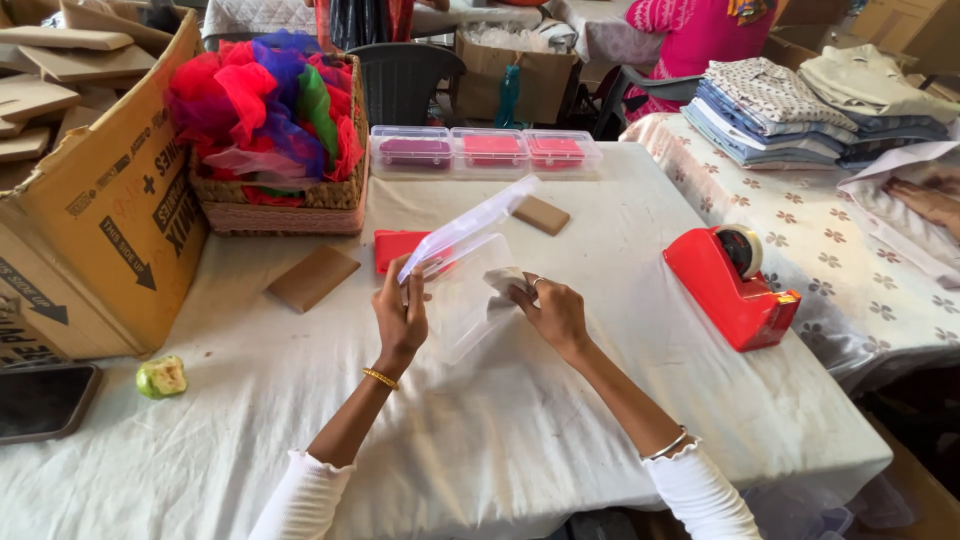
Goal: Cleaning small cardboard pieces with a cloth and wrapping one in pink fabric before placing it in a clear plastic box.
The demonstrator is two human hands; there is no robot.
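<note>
The clear plastic box [470,290] sits tilted above the white-clothed table [500,440], its hinged lid [470,228] swung up and open — the left hand [400,318] pinches the edge where lid meets base, fingers curled round it. The right hand [555,312] is pressed into the box's open side, fingertips closed on a small pale cloth or paper [505,282] inside. Just behind the box lies a red flat piece [395,248], partly hidden by it. Farther back stand three shut clear boxes [485,150] with pink and red contents, side by side. A red tape dispenser [728,288] rests to the right, well apart — a wicker basket [280,205] of bright netting sits back left.
</note>
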